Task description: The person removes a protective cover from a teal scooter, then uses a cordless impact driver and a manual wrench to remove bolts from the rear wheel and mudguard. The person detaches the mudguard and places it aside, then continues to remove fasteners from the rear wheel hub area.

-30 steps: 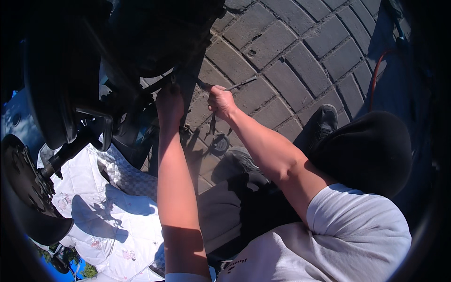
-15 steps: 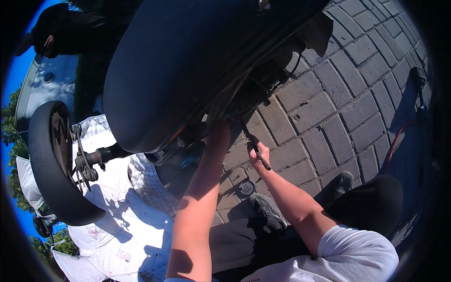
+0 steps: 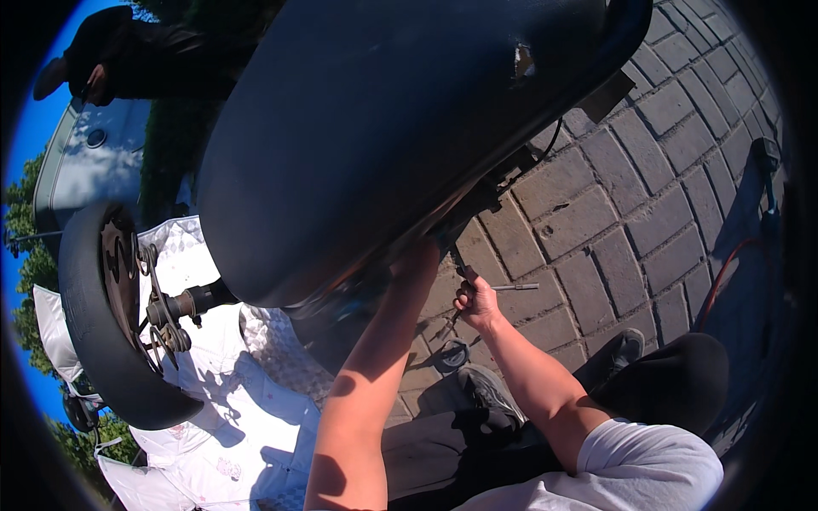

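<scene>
A large black padded seat, with a torn patch near its far end, fills the upper middle. My left hand reaches in under its near edge. Its fingers are hidden there, so I cannot tell what they touch. Just right of it, my right hand is closed around a slim metal rod-shaped tool. The silver end sticks out to the right of my fist, over the paving. A dark part shows above the fist, toward the seat's underside; whether it belongs to the same tool is unclear.
A black sprung saddle on a post stands at the left, above a white quilted cover. Brick paving stretches to the right, with a red cable on it. My shoe is below my hands. Another person stands at upper left.
The tool in my right hand has turned: its free end pointed down and right along the forearm, and now points straight right. The seat sits slightly lower and farther right in the picture.
</scene>
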The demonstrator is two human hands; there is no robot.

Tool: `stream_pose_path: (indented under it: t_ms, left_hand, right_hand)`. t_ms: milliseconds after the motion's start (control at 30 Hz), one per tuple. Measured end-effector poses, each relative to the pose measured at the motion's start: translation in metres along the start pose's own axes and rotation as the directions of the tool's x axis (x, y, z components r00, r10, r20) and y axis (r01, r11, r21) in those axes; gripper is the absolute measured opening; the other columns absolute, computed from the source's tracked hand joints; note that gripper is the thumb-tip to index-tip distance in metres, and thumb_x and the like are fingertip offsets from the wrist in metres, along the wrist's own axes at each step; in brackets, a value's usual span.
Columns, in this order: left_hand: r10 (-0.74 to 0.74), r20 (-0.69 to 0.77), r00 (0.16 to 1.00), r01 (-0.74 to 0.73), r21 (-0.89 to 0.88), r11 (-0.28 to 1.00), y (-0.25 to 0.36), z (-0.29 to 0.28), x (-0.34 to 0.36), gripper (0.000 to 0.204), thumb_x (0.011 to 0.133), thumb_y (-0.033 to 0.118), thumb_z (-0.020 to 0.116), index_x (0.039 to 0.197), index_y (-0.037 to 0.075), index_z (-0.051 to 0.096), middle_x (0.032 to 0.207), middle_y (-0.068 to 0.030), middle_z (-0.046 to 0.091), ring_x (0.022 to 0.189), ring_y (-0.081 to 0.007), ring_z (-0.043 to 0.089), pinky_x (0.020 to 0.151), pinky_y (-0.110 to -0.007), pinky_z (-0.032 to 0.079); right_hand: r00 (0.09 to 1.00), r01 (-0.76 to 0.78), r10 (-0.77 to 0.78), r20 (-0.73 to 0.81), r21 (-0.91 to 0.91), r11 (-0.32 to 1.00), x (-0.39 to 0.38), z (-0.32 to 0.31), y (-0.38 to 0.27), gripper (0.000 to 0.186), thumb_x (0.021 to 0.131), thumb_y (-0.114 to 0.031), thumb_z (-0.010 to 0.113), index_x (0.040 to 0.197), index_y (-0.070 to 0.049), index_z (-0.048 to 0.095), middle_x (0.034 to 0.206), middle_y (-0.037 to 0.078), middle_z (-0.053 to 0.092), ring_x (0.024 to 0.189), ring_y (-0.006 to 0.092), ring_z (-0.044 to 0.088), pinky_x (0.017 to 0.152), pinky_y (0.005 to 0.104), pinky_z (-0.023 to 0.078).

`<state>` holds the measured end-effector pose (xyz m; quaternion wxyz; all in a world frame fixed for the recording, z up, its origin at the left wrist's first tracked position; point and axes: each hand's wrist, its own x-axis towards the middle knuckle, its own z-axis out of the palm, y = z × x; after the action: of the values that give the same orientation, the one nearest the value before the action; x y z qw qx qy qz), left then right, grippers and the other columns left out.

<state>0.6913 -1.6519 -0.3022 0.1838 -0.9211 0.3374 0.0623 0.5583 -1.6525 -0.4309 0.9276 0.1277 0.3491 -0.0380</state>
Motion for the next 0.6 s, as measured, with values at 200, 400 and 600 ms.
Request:
stream_pose_path:
  t_ms: [200,400,600]
  left_hand:
    - [0.078,-0.137,0.987,-0.077,0.014,0.997,0.0000,-0.0011,0.0011,0.040,0.092,0.028,0.048,0.124,0.004,0.054,0.122,-0.0208,0.057,0.112,-0.0322,0.058,0.097,-0.044,0.045]
    - [0.174,-0.274,0.946,-0.159,0.077,0.984,-0.0046,0.0049,0.0019,0.041,0.093,0.029,0.048,0.126,0.005,0.051,0.126,-0.0204,0.054,0.114,-0.0323,0.056,0.097,-0.042,0.045]
    - [0.042,-0.205,0.978,-0.074,-0.152,0.986,-0.0040,-0.0008,-0.0030,0.042,0.093,0.029,0.050,0.126,0.004,0.050,0.130,-0.0197,0.052,0.119,-0.0320,0.053,0.100,-0.040,0.043]
  right_hand:
    - [0.997,0.071,-0.071,-0.002,-0.069,0.995,0.0026,-0.0019,-0.0014,0.019,0.084,-0.026,0.067,0.089,-0.009,0.059,0.050,-0.006,0.026,0.042,0.0086,0.024,0.044,0.0260,0.024]
    - [0.999,-0.021,0.021,0.038,0.000,1.000,0.0003,-0.0016,-0.0043,0.023,0.084,-0.026,0.066,0.096,-0.006,0.061,0.050,-0.006,0.026,0.043,0.0080,0.025,0.044,0.0256,0.024]
    - [1.000,0.016,-0.016,-0.005,-0.004,1.000,0.0004,0.0008,-0.0005,0.021,0.085,-0.026,0.066,0.093,-0.008,0.059,0.049,-0.006,0.026,0.043,0.0085,0.026,0.044,0.0263,0.024]
